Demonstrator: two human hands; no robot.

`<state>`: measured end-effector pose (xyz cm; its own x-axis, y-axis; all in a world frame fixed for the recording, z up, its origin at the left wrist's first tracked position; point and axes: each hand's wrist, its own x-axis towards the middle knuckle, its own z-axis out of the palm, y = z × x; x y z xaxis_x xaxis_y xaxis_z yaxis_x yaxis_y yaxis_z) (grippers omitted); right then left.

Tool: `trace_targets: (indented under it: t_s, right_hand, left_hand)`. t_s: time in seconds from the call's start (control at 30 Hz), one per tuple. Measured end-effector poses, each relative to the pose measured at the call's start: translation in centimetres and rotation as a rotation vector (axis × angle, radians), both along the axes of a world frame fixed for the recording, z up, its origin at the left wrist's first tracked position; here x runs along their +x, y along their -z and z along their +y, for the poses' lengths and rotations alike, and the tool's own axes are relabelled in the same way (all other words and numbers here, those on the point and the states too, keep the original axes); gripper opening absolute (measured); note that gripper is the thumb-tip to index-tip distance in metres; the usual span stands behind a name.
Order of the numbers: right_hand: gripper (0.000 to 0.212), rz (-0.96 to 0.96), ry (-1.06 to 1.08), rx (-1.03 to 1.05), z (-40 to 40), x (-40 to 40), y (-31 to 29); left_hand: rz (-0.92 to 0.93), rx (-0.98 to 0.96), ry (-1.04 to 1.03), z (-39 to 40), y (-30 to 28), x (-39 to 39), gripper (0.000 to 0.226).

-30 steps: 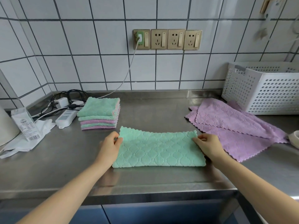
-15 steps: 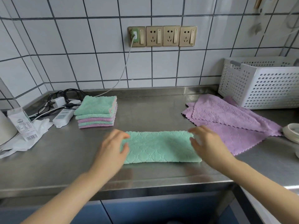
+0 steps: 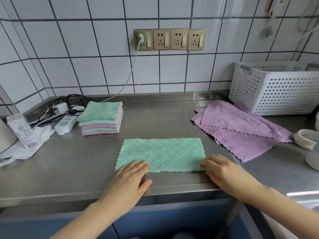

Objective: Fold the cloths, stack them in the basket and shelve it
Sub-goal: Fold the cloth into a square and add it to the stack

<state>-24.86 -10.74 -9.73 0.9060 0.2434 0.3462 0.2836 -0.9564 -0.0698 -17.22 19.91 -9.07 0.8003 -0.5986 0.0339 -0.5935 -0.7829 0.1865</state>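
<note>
The left hand (image 3: 132, 178) lies flat with fingers straight on the near left corner of the green cloth (image 3: 161, 155); the right hand (image 3: 222, 169) lies likewise, fingers extended, on the near right corner. A second ago both hands pinched the far corners of this cloth; they have since moved to its near edge, and the cloth now lies as a flat band on the steel surface (image 3: 69, 169), so the first fold appears complete and is being pressed. Five folded cloths form a stack (image 3: 101, 120) at rear left. Two purple cloths (image 3: 241, 133) lie unfolded beside the white basket (image 3: 276, 88). A small carton (image 3: 22, 131) at far left carries print and a barcode, too small to read.
</note>
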Motion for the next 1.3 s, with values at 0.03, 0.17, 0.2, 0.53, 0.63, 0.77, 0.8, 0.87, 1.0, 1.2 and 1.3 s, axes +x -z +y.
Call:
trace_targets:
  t_s: [0.03, 0.17, 0.2, 0.53, 0.63, 0.77, 0.8, 0.87, 1.0, 1.2, 1.3]
  right_hand:
    - [0.021, -0.019, 0.019, -0.03, 0.0, 0.1, 0.0]
    - [0.019, -0.098, 0.034, -0.067, 1.6, 0.3, -0.8]
    - [0.015, -0.108, 0.025, -0.053, 2.5, 0.1, -1.4]
    - [0.015, 0.012, -0.183, 0.424, 5.7, -1.5, -5.6]
    - [0.047, 0.06, 0.068, 0.37, 1.7, 0.6, -3.7]
    - [0.061, 0.224, -0.106, 0.321, 3.2, 1.4, -1.2]
    - [0.058, 0.213, -0.187, 0.333, 4.1, 1.7, -0.7]
    - [0.039, 0.138, -0.293, 0.366, 5.0, 2.3, 0.0]
    - [0.022, 0.129, -0.32, 0.435, 4.6, 1.9, 0.3]
    - [0.037, 0.363, -0.039, 0.768, 5.2, 4.0, -1.6]
    - [0.042, 0.41, 0.27, 0.914, 6.8, 7.4, -2.8]
  left_hand:
    - [-0.023, -0.001, -0.023, -0.4, -0.2, -0.2, 0.078]
    - [0.017, -0.073, 0.039, -2.9, -0.6, -1.4, 0.062]
    - [0.029, -0.091, 0.073, -3.6, -0.5, -1.6, 0.063]
    - [0.275, -0.49, 0.328, -4.5, -1.1, 0.1, 0.055]
    - [0.523, -0.721, 0.2, -3.0, -2.0, 0.4, 0.07]
    - [0.542, -0.709, 0.204, -1.4, -2.5, 0.2, 0.083]
    - [0.536, -0.674, 0.221, -1.3, -2.4, 0.0, 0.083]
    - [0.47, -0.582, 0.23, -0.8, -1.8, 0.0, 0.064]
    - [0.342, -0.505, 0.147, 1.5, -0.3, 0.4, 0.064]
    - [0.344, -0.704, -0.103, 1.3, -1.8, 1.6, 0.031]
    - [0.514, -0.805, -0.398, -0.1, -2.1, 3.9, 0.015]
